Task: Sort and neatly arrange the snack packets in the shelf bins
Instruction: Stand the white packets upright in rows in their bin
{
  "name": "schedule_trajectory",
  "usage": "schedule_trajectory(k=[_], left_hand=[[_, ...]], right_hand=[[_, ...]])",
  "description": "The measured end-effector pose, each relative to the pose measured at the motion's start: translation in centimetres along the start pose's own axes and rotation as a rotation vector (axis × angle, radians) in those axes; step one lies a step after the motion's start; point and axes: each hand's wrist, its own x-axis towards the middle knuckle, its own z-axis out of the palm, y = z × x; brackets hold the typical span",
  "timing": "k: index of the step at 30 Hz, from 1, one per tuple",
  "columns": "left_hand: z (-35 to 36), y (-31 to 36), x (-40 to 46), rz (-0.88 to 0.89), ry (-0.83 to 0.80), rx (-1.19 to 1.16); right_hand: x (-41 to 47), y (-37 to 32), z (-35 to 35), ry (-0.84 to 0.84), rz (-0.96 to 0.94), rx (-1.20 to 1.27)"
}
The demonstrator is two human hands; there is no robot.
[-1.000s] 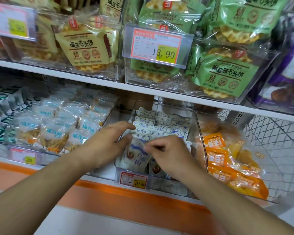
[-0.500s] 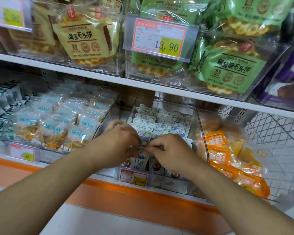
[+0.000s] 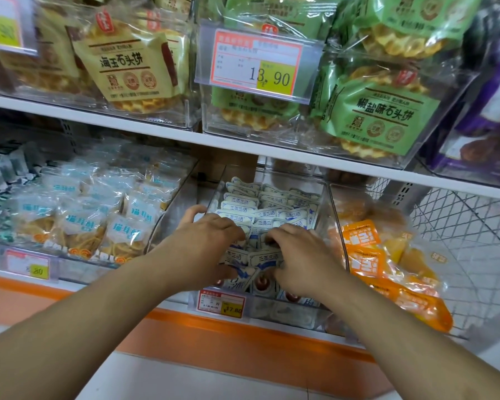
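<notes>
Partly done | back rows of white snack packets [image 3: 267, 203] stand neat in the clear middle bin [image 3: 334, 223] | front packets jumbled, left to straighten | left hand [image 3: 205, 243] and right hand [image 3: 299, 255] each pinch front packets

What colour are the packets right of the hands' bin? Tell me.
Orange packets, seen in the head view.

Hands [image 3: 254, 249] in bin [image 3: 324, 197] among packets [image 3: 240, 203]
</notes>
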Motion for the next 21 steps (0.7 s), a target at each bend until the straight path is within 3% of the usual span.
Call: schedule_trajectory(k=[8,16,21], left_hand=[[-0.4,0.3,0.7,-0.041,-0.053,0.01],[-0.2,0.2,0.7,-0.018,-0.087,0.076],[-0.3,0.4,0.9,-0.025,-0.085,0.068]], right_hand=[[0.4,-0.7,-0.4,-0.062,0.012,-0.035],[-0.2,-0.5,-1.1,0.118,-0.008,-0.151],[-0.7,-0.9,-1.5,0.071,-0.003,-0.173]])
